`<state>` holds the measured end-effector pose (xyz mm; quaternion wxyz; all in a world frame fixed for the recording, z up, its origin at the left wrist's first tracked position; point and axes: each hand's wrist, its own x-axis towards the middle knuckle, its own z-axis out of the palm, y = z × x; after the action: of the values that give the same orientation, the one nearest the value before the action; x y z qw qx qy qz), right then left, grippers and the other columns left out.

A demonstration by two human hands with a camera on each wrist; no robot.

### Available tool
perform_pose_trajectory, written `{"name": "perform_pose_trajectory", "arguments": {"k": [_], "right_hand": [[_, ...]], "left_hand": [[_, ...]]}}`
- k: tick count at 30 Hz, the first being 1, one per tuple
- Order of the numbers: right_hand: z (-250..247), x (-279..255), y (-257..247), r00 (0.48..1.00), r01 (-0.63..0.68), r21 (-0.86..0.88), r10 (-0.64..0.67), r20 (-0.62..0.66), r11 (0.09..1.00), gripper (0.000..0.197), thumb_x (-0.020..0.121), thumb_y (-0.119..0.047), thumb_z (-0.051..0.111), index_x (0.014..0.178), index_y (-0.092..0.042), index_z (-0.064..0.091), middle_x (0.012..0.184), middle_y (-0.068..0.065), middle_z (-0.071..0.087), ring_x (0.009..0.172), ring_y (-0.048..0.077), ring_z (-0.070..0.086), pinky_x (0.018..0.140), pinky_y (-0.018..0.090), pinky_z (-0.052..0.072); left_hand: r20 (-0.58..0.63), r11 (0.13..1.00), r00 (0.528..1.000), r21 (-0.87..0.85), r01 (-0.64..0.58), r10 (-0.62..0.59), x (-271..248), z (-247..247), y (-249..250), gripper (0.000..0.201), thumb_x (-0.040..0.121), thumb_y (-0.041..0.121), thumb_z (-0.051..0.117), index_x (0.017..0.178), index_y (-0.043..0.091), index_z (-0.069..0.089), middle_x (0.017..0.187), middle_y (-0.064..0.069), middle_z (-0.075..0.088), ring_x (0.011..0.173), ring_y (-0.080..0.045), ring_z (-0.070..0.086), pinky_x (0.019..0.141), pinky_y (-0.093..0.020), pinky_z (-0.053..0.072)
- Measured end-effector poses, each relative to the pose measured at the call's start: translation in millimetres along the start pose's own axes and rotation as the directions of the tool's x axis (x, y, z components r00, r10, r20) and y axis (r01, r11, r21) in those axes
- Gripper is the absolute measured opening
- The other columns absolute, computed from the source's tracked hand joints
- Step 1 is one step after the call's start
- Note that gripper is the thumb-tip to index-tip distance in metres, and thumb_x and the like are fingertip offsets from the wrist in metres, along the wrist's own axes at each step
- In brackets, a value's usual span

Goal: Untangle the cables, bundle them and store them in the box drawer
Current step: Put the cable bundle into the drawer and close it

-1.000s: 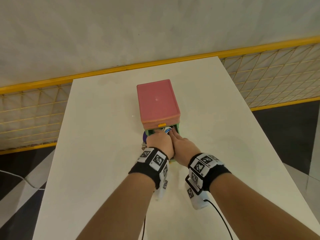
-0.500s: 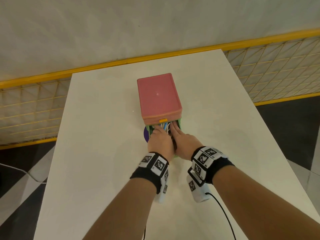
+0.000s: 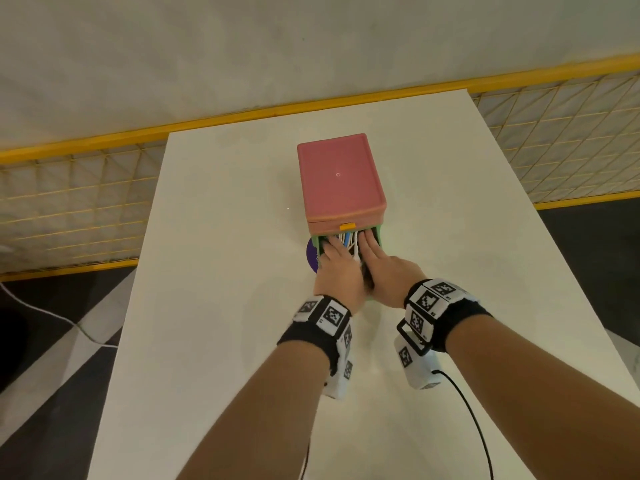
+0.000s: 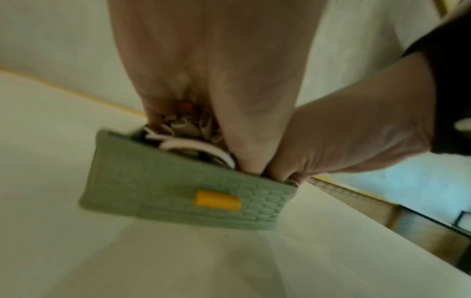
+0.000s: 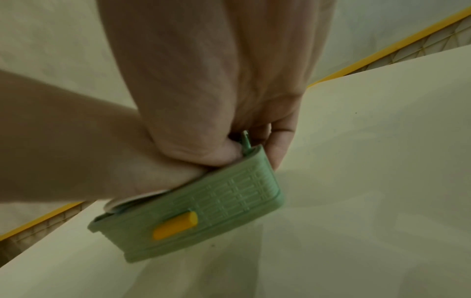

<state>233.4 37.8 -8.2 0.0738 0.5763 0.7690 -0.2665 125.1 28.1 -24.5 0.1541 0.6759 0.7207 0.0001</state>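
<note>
A box with a pink top [image 3: 341, 181] stands mid-table, its green drawer [image 3: 380, 233] pulled out toward me. White and pale blue cables [image 3: 348, 241] lie bunched inside the drawer. My left hand [image 3: 337, 268] rests on the left half of the drawer with its fingers stretched forward onto the cables. My right hand [image 3: 377, 268] lies flat beside it over the right half. The left wrist view shows the drawer front [image 4: 178, 193], its yellow handle [image 4: 216, 198] and cable loops [image 4: 178, 141] under the palm. In the right wrist view, the little finger [image 5: 280, 145] hangs outside the drawer wall [image 5: 216, 205].
A purple disc [image 3: 311, 259] sticks out at the drawer's left side. The white table [image 3: 214, 306] ends close on the left and right, with yellow mesh fencing [image 3: 69, 209] beyond. A black lead [image 3: 474, 420] trails from my right wrist camera.
Both hands have gone from bunched at the drawer mouth to lying flatter, fingers reaching further in over the cables. The box has not visibly moved.
</note>
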Motion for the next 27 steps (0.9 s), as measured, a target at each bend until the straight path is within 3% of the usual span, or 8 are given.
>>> {"name": "perform_pose_trajectory", "arguments": {"k": [5, 9, 13, 15, 18, 21, 23, 27], "right_hand": [[5.9, -8.0, 2.3, 0.995, 0.048, -0.008, -0.048, -0.09, 0.999, 0.089, 0.087, -0.013, 0.051, 0.149, -0.027, -0.011, 0.16, 0.003, -0.013, 0.098, 0.031, 0.059, 0.076, 0.039, 0.051], [12.8, -15.5, 4.8, 0.981, 0.079, -0.002, -0.078, -0.177, 0.997, 0.087, 0.084, -0.004, 0.046, 0.149, -0.037, -0.002, 0.16, -0.004, -0.009, 0.1, 0.029, 0.054, 0.079, 0.038, 0.051], [18.3, -16.2, 9.1, 0.977, 0.1, 0.109, -0.077, -0.199, 0.989, 0.082, 0.085, 0.002, 0.044, 0.15, -0.033, 0.009, 0.16, -0.01, -0.008, 0.117, 0.029, 0.05, 0.093, 0.038, 0.048], [23.8, -13.7, 14.0, 0.972, 0.108, 0.135, -0.076, -0.224, 0.985, 0.077, 0.086, 0.002, 0.043, 0.15, -0.03, 0.014, 0.16, -0.008, -0.002, 0.124, 0.03, 0.047, 0.098, 0.039, 0.046], [30.0, -14.8, 18.9, 0.948, 0.134, 0.134, -0.088, -0.306, 0.982, 0.062, 0.091, -0.001, 0.045, 0.146, -0.024, 0.031, 0.16, -0.002, 0.013, 0.122, 0.031, 0.048, 0.097, 0.044, 0.048], [30.5, -20.4, 20.2, 0.898, 0.117, -0.095, -0.146, -0.415, 0.989, 0.043, 0.08, -0.005, 0.067, 0.122, -0.012, 0.06, 0.148, 0.01, 0.042, 0.114, 0.036, 0.055, 0.089, 0.049, 0.053], [29.9, -21.1, 17.5, 0.891, 0.126, -0.202, -0.2, -0.407, 0.971, 0.04, 0.072, -0.001, 0.072, 0.111, -0.006, 0.066, 0.139, 0.017, 0.052, 0.118, 0.04, 0.056, 0.094, 0.051, 0.048], [34.1, -25.2, 15.8, 0.899, 0.224, -0.139, -0.259, -0.353, 0.965, 0.055, 0.072, 0.016, 0.059, 0.125, 0.004, 0.056, 0.139, 0.023, 0.049, 0.128, 0.045, 0.045, 0.105, 0.053, 0.035]], "left_hand": [[0.076, 0.993, 0.992, 0.069, 0.096, -0.101, 11.1, 7.6, 9.3, 0.056, 0.085, 0.025, 0.04, 0.127, -0.008, 0.056, 0.11, -0.017, 0.066, 0.095, -0.022, 0.065, 0.084, -0.025, 0.051], [0.139, 0.99, 0.99, 0.139, -0.004, -0.016, 19.4, 13.3, 7.4, 0.057, 0.09, 0.013, 0.017, 0.141, -0.013, 0.025, 0.138, -0.03, 0.04, 0.121, -0.037, 0.044, 0.106, -0.041, 0.033], [0.098, 0.993, 0.992, -0.097, -0.071, 0.08, 6.3, 4.7, -9.0, 0.08, 0.098, 0.033, 0.046, 0.147, -0.011, 0.002, 0.153, -0.027, 0.017, 0.141, -0.035, 0.024, 0.116, -0.038, 0.021], [0.002, 0.961, 0.978, -0.187, -0.204, 0.208, -9.0, -0.9, -22.8, 0.073, 0.1, 0.036, 0.042, 0.15, -0.007, 0.01, 0.156, -0.023, 0.018, 0.143, -0.032, 0.024, 0.116, -0.036, 0.024], [-0.158, 0.918, 0.909, -0.036, -0.395, 0.385, -28.1, 4.7, -43.6, 0.05, 0.101, 0.023, 0.032, 0.143, -0.003, 0.037, 0.15, -0.02, 0.037, 0.139, -0.028, 0.039, 0.116, -0.045, 0.025], [-0.126, 0.919, 0.918, 0.178, -0.353, 0.377, -33.9, 10.3, -50.5, 0.051, 0.097, 0.026, 0.025, 0.138, 0.007, 0.049, 0.144, -0.009, 0.05, 0.134, -0.02, 0.046, 0.113, -0.058, 0.009], [-0.075, 0.935, 0.942, 0.17, -0.312, 0.328, -36.6, 9.9, -46.2, 0.054, 0.099, 0.031, 0.018, 0.142, 0.011, 0.045, 0.148, -0.005, 0.045, 0.139, -0.019, 0.039, 0.113, -0.058, -0.003], [-0.077, 0.935, 0.936, 0.125, -0.333, 0.343, -38.1, 6.1, -46.1, 0.064, 0.099, 0.051, 0.007, 0.153, 0.018, 0.019, 0.161, 0.004, 0.015, 0.149, -0.014, 0.01, 0.115, -0.05, -0.017]]}}
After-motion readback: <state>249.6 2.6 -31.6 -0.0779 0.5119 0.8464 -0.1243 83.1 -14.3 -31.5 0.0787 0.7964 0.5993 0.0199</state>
